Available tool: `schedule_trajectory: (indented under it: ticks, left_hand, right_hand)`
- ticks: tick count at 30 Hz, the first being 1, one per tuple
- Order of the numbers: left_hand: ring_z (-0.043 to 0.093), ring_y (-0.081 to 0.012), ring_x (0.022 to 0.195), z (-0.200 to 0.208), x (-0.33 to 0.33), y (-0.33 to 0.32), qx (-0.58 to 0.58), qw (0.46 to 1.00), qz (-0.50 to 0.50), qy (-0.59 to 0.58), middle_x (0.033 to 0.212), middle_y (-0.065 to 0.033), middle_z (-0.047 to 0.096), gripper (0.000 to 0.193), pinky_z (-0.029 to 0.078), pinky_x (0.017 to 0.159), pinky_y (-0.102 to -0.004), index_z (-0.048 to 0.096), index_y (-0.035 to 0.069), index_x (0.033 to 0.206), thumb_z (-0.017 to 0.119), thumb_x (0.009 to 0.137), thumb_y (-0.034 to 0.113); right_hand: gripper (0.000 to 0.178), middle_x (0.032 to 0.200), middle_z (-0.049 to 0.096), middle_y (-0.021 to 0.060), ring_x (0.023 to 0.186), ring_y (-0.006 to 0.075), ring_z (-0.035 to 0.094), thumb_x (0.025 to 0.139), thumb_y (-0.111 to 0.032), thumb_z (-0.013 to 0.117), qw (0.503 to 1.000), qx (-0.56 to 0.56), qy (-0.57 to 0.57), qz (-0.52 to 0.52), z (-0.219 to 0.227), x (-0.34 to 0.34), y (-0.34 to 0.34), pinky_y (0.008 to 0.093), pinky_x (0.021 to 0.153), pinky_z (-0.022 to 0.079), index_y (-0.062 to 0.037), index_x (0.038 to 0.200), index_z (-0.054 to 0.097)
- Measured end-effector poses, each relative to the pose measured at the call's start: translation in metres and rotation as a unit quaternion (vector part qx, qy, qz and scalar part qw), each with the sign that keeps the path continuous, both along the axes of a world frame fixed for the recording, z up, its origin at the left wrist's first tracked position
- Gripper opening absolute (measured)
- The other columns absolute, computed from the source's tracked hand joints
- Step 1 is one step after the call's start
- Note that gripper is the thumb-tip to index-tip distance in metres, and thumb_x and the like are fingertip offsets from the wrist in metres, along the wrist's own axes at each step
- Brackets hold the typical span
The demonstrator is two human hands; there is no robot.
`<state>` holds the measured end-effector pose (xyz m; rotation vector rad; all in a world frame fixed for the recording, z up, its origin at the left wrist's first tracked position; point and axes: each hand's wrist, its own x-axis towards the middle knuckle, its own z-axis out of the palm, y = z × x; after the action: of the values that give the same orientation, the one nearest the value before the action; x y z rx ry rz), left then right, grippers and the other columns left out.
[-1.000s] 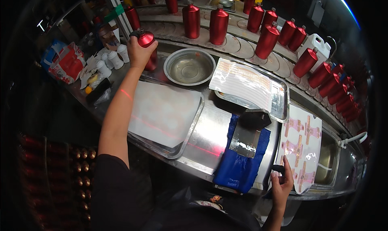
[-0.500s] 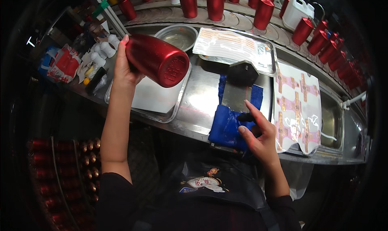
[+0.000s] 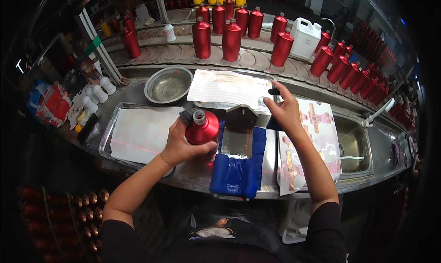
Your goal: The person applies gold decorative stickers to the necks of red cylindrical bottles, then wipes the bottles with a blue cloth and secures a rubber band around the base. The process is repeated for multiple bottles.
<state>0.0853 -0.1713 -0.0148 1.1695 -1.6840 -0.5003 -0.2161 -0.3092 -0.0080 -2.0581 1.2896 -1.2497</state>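
My left hand [image 3: 177,145] is wrapped round a glossy red bottle [image 3: 204,130] with a bare, clear threaded neck. The bottle stands upright at the left side of a metal cradle [image 3: 242,118] with a dark angular end plate and blue cloth [image 3: 235,176] over its near part. Held up beyond the cradle's right side, my right hand [image 3: 287,111] has thumb and fingers apart and nothing visible between them. It hovers by a stack of printed label sheets [image 3: 223,92] lying on a metal tray. Black covers show on fingertips of both hands.
A white sheet on a steel tray [image 3: 106,136] lies left, with a metal bowl [image 3: 167,86] behind it. Pink-and-gold label sheets [image 3: 316,120] lie right, before a sink [image 3: 356,148]. Several red bottles [image 3: 232,41] and a white jug [image 3: 305,37] stand on the curved slatted conveyor behind.
The bottle went from tilted, base toward me, to upright beside the cradle. My right hand moved from the blue cloth up and away toward the label sheets. The view has shifted.
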Motion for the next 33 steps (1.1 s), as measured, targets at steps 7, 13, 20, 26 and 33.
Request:
schedule_trajectory:
  ticks: [7,13,20,26,33]
  left_hand:
    - [0.05,-0.0304,0.136,0.037,0.027,-0.043,0.069,0.961,-0.13,0.232,0.147,-0.0173,0.048,0.096,0.039,0.114,-0.0443,0.032,0.004,0.152,0.086,0.081,0.039]
    - [0.053,-0.0412,0.124,0.071,0.027,-0.28,-0.091,0.979,0.174,-0.061,0.134,-0.0271,0.05,0.082,0.047,0.102,-0.0457,0.046,-0.002,0.132,0.086,0.074,0.04]
    - [0.037,-0.047,0.142,0.025,-0.009,-0.465,0.103,0.947,0.267,-0.143,0.158,-0.0254,0.029,0.114,0.036,0.11,-0.0655,0.044,0.008,0.141,0.095,0.05,0.055]
    - [0.061,-0.0432,0.104,-0.013,-0.031,-0.462,-0.086,0.965,0.248,-0.01,0.118,-0.0267,0.055,0.076,0.052,0.093,-0.0462,0.053,-0.003,0.115,0.089,0.061,0.038]
    - [0.059,-0.0421,0.096,0.023,0.013,-0.399,-0.155,0.952,0.26,0.05,0.104,-0.0236,0.057,0.069,0.052,0.087,-0.0491,0.052,-0.003,0.105,0.087,0.064,0.039]
  right_hand:
    - [0.099,0.129,0.06,0.0301,0.121,0.0419,0.061,0.074,-0.055,0.08,0.988,-0.027,0.124,-0.093,0.021,0.022,-0.172,0.0452,0.101,0.048,0.0038,0.146,0.046]
    - [0.118,0.131,0.06,0.0267,0.123,0.0395,0.06,0.068,-0.072,0.077,0.969,0.027,0.184,-0.164,0.051,0.08,-0.291,0.0466,0.1,0.049,0.0016,0.15,0.037]
    - [0.094,0.111,0.071,0.0233,0.101,0.0329,0.071,0.058,-0.061,0.088,0.969,0.111,0.21,-0.062,0.021,0.078,-0.373,0.0396,0.088,0.054,0.0061,0.117,0.059]
    - [0.075,0.103,0.07,0.0213,0.092,0.0294,0.07,0.065,-0.046,0.087,0.989,0.068,0.113,-0.06,-0.004,0.052,-0.379,0.0372,0.083,0.054,0.0057,0.111,0.058]
    - [0.076,0.103,0.07,0.0221,0.093,0.0301,0.07,0.067,-0.048,0.085,0.983,0.083,0.134,-0.097,0.003,0.018,-0.367,0.0379,0.083,0.054,0.0066,0.113,0.057]
